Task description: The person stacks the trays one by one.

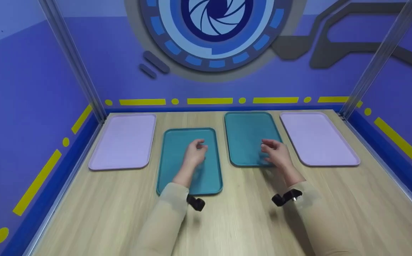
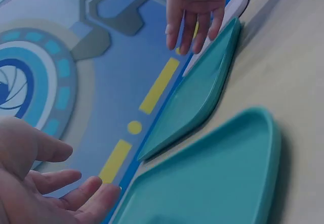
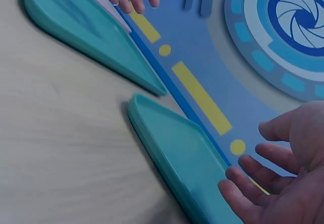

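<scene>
My left hand hovers over the nearer teal tray, its fingers loosely bent with nothing between them. Above the right part of the other teal tray is my right hand, likewise relaxed and holding nothing. In the left wrist view the left hand shows spread fingers, with the teal tray below and to its right. The right wrist view shows the right hand with separated fingers over the edge of a teal tray. Both trays lie flat on the wooden table.
A lilac tray lies at the far left of the table, and another lilac tray at the far right. Blue printed walls enclose the back and sides. Each wrist carries a small black camera mount.
</scene>
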Motion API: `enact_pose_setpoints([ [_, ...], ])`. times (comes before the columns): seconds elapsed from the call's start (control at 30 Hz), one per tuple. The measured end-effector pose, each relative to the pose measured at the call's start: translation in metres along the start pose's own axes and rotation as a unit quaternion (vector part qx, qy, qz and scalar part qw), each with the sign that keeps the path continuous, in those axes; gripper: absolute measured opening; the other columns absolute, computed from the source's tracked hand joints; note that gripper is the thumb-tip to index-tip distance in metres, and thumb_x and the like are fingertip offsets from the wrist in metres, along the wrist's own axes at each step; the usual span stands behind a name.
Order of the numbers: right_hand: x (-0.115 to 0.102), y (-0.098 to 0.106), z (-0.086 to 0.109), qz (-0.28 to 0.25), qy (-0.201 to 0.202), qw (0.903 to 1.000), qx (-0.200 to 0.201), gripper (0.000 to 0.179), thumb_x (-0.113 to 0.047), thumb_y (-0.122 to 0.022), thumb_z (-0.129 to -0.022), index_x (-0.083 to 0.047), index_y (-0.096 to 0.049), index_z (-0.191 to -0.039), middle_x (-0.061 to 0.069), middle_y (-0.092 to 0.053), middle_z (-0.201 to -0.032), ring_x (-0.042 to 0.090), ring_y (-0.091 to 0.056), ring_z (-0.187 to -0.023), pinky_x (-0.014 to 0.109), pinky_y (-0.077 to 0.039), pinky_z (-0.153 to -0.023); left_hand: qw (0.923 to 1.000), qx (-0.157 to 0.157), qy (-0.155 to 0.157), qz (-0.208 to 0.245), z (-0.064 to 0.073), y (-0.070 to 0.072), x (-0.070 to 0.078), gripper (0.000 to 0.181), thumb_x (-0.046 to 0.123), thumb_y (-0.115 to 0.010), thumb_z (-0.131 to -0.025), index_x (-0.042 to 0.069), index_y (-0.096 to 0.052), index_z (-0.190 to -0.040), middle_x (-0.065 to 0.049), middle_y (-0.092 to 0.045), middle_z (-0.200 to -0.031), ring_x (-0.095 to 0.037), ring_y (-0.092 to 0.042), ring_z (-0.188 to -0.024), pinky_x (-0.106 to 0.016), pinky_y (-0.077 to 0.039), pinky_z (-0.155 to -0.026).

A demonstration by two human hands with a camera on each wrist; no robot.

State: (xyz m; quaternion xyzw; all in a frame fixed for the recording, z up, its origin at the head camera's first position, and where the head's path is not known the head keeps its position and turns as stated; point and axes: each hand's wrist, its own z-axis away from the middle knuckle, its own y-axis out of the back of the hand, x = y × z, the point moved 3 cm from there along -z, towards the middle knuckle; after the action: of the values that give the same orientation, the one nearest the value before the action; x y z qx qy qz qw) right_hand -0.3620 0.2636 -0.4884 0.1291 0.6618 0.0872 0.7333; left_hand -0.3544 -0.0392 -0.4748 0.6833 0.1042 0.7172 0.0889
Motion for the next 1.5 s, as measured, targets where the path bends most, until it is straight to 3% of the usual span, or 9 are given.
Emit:
enact_pose_setpoints([
  [0.17, 0.003, 0.019, -0.014, 0.050, 0.009, 0.9976, 0.047, 0.047, -0.020, -0.053, -0.107, 0.001, -0.050, -0.148, 0.024, -0.054, -0.146, 0.032, -0.055, -0.132, 0.040, -0.053, -0.103, 0.9997, -0.025, 0.006, -0.001, -0.012, -0.036, 0.008, 0.039, 0.011, -0.051, -0.106, -0.002, -0.054, -0.142, -0.023, -0.062, -0.137, -0.035, -0.060, -0.128, -0.042, -0.055, -0.102],
  [0.37, 0.007, 0.034, -0.029, 0.100, 0.012, 0.9916, 0.081, 0.049, -0.015, -0.052, -0.104, 0.007, -0.046, -0.149, 0.031, -0.047, -0.152, 0.043, -0.045, -0.143, 0.049, -0.040, -0.117, 0.9985, -0.050, 0.021, -0.007, -0.022, -0.067, 0.008, 0.042, 0.012, -0.050, -0.105, -0.004, -0.052, -0.145, -0.024, -0.059, -0.141, -0.035, -0.059, -0.129, -0.042, -0.052, -0.106],
  [0.8, 0.023, 0.050, -0.036, 0.229, -0.045, 0.9693, 0.076, 0.055, -0.016, -0.047, -0.100, 0.015, -0.044, -0.146, 0.036, -0.049, -0.148, 0.047, -0.049, -0.137, 0.053, -0.042, -0.115, 0.9902, -0.110, 0.081, 0.025, -0.021, -0.087, 0.000, 0.049, 0.015, -0.041, -0.110, -0.003, -0.037, -0.156, -0.022, -0.040, -0.161, -0.033, -0.052, -0.135, -0.041, -0.051, -0.106],
  [0.93, 0.021, 0.058, -0.035, 0.215, -0.057, 0.9723, 0.072, 0.054, -0.017, -0.047, -0.100, 0.015, -0.046, -0.144, 0.036, -0.047, -0.149, 0.047, -0.045, -0.140, 0.052, -0.040, -0.117, 0.9915, -0.106, 0.075, -0.001, -0.019, -0.085, 0.004, 0.049, 0.016, -0.042, -0.110, -0.003, -0.039, -0.155, -0.022, -0.041, -0.161, -0.034, -0.046, -0.143, -0.044, -0.046, -0.113],
  [1.03, 0.023, 0.062, -0.033, 0.189, -0.071, 0.9770, 0.069, 0.052, -0.016, -0.049, -0.100, 0.014, -0.049, -0.143, 0.035, -0.048, -0.149, 0.043, -0.048, -0.138, 0.045, -0.046, -0.112, 0.9915, -0.100, 0.080, -0.024, -0.018, -0.082, 0.006, 0.048, 0.017, -0.044, -0.110, -0.003, -0.041, -0.153, -0.022, -0.044, -0.158, -0.031, -0.052, -0.132, -0.042, -0.047, -0.109],
  [1.17, 0.026, 0.067, -0.030, 0.152, -0.086, 0.9822, 0.070, 0.047, -0.009, -0.056, -0.095, 0.013, -0.057, -0.137, 0.030, -0.061, -0.135, 0.026, -0.060, -0.103, 0.026, -0.051, -0.079, 0.9890, -0.100, 0.100, -0.043, -0.020, -0.080, 0.006, 0.044, 0.017, -0.047, -0.110, -0.005, -0.047, -0.148, -0.024, -0.052, -0.146, -0.025, -0.058, -0.105, -0.038, -0.054, -0.093],
  [1.27, 0.027, 0.071, -0.028, 0.116, -0.099, 0.9869, 0.052, 0.045, -0.005, -0.060, -0.093, 0.013, -0.058, -0.135, 0.017, -0.068, -0.096, 0.013, -0.051, -0.069, 0.022, -0.044, -0.058, 0.9872, -0.097, 0.108, -0.066, -0.021, -0.078, 0.005, 0.041, 0.016, -0.051, -0.109, -0.005, -0.052, -0.144, -0.023, -0.057, -0.139, -0.025, -0.066, -0.102, -0.034, -0.059, -0.087],
  [1.37, 0.028, 0.076, -0.027, 0.089, -0.114, 0.9894, 0.015, 0.046, -0.004, -0.060, -0.095, 0.015, -0.055, -0.137, -0.004, -0.057, -0.079, 0.007, -0.043, -0.060, 0.022, -0.041, -0.056, 0.9872, -0.090, 0.112, -0.068, -0.022, -0.075, 0.004, 0.039, 0.014, -0.054, -0.107, -0.002, -0.056, -0.143, -0.020, -0.061, -0.137, -0.026, -0.072, -0.101, -0.031, -0.061, -0.080],
  [1.5, 0.028, 0.080, -0.024, 0.049, -0.115, 0.9917, -0.028, 0.051, -0.002, -0.060, -0.097, 0.017, -0.047, -0.142, -0.013, -0.060, -0.076, 0.004, -0.052, -0.065, 0.019, -0.048, -0.063, 0.9884, -0.087, 0.123, -0.014, -0.020, -0.072, 0.003, 0.039, 0.009, -0.057, -0.105, 0.000, -0.058, -0.143, -0.021, -0.064, -0.135, -0.028, -0.072, -0.103, -0.031, -0.063, -0.076],
])
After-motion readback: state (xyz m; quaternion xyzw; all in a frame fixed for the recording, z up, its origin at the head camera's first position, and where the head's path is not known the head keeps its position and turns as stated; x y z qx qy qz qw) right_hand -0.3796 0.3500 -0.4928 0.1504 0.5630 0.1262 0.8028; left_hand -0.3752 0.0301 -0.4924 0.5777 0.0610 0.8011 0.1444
